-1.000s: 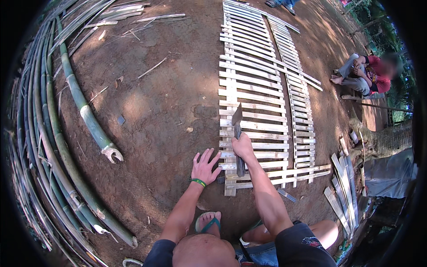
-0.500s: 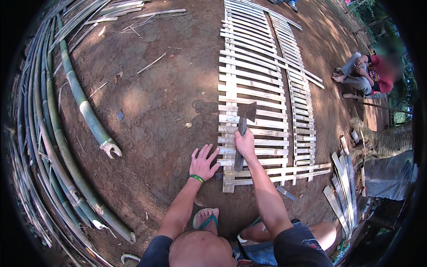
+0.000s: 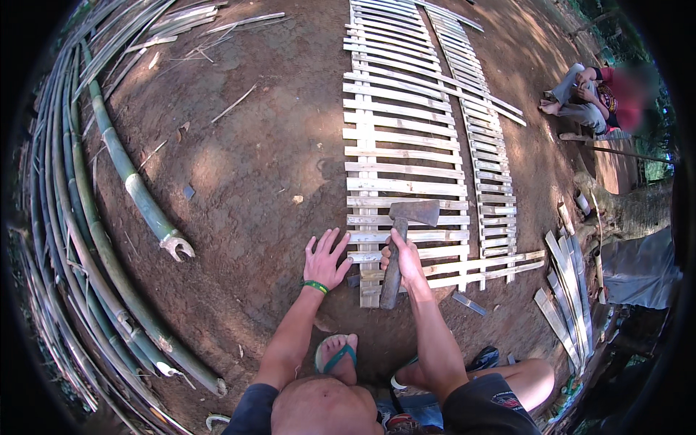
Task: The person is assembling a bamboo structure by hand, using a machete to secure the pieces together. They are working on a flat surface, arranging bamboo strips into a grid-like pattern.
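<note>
Dark sleeve (image 3: 471,413) with small red-and-pale print (image 3: 505,400), hatchet (image 3: 392,272) — broad-headed, dull, dark-handled — gripped in right hand (image 3: 410,262), over near end of pale slatted bamboo panel (image 3: 406,186), left hand (image 3: 326,261) spread wide at panel's left edge, brown earth (image 3: 254,167) beneath.

Brown dirt ground (image 3: 239,167), sun-dappled; tree trunk (image 3: 627,217) at right, green foliage (image 3: 615,38) beyond.

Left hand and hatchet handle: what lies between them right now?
In the head view, the left side of the pale slatted panel, slats crossing a lengthwise strip, lies between the left hand and the hatchet handle.
</note>
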{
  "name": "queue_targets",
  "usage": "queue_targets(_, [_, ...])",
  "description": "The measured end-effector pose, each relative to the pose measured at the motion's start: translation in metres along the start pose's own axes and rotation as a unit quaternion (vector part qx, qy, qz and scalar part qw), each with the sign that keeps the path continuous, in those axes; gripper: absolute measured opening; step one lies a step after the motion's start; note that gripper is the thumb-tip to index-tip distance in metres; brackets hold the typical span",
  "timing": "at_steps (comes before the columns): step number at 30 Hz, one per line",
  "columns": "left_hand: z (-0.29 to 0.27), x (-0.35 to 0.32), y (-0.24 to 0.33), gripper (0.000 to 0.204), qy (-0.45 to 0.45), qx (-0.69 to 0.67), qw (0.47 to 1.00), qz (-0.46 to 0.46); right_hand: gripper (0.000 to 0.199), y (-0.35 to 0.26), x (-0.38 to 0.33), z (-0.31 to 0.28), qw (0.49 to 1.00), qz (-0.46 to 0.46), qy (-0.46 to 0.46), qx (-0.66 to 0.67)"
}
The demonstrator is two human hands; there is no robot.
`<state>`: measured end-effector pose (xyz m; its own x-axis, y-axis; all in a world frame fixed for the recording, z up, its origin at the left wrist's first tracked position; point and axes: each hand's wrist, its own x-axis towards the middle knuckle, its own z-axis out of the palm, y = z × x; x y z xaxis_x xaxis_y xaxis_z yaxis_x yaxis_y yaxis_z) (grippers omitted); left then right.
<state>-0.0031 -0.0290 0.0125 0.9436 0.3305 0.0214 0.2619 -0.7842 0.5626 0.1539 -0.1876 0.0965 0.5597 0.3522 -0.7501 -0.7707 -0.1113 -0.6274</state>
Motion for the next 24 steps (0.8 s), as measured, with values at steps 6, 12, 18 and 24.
queue_targets(6, [0.001,0.006,0.002,0.066,-0.004,0.004,1.0,0.004,0.04,0.012,0.027,0.037,0.995,-0.093,0.044,-0.003])
queue_targets(12, [0.002,0.001,-0.004,0.067,0.006,0.008,1.0,0.002,0.04,-0.026,0.014,0.037,0.997,-0.038,-0.036,0.049])
queue_targets(18, [0.001,0.0,-0.003,0.067,-0.005,0.018,1.0,-0.005,0.042,-0.028,0.004,0.036,0.966,-0.192,0.094,-0.148])
queue_targets(24, [-0.001,-0.004,-0.009,0.066,-0.007,0.02,1.0,-0.016,0.051,-0.042,0.02,0.037,0.881,-0.021,0.086,-0.465])
